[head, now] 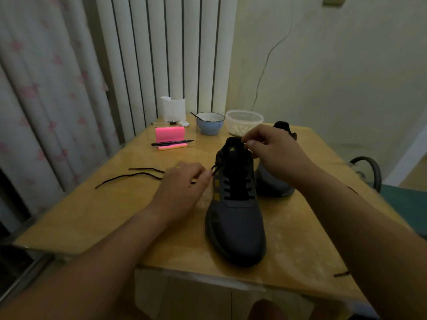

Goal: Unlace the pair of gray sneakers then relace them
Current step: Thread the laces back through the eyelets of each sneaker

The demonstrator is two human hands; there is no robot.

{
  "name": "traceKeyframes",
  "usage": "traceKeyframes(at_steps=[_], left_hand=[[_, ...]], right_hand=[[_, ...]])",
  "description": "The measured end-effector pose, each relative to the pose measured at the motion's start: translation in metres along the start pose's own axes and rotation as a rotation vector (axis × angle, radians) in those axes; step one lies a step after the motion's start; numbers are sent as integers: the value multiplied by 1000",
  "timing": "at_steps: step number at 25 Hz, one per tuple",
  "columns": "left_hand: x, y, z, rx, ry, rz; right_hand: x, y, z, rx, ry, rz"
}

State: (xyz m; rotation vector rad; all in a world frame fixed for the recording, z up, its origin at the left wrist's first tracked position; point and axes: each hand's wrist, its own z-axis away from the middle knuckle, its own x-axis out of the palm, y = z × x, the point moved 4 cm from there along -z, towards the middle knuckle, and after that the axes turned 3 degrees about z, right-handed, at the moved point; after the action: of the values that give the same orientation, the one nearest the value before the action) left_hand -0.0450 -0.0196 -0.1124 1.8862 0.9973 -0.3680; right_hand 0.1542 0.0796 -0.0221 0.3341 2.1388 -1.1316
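Note:
A gray sneaker [235,225] with yellow stripes stands on the wooden table [92,211], toe toward me, with a black lace through its eyelets. My left hand [182,188] pinches a black lace end at the shoe's upper left eyelets. At the top of the tongue, my right hand [275,153] pinches something small, probably the other lace end. The second gray sneaker [275,183] lies behind, mostly hidden by my right hand and wrist. A loose black lace [129,176] lies on the table to the left.
At the back of the table are a blue bowl [209,123] with a spoon, a clear plastic tub [243,122], a pink block [170,133], a black marker [172,142] on sticky notes, and white tissue [173,108]. A chair [369,172] stands at the right.

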Motion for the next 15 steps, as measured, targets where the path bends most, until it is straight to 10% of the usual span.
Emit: traceKeyframes(at_steps=[3, 8, 15], left_hand=[[-2, 10, 3, -158, -205, 104], [-70, 45, -39, -206, -64, 514], [-97, 95, -76, -286, -76, 1136]], right_hand=[[4, -21, 5, -93, -13, 8], [37, -77, 3, -263, -348, 250], [-27, -119, -35, -43, -100, -257]])
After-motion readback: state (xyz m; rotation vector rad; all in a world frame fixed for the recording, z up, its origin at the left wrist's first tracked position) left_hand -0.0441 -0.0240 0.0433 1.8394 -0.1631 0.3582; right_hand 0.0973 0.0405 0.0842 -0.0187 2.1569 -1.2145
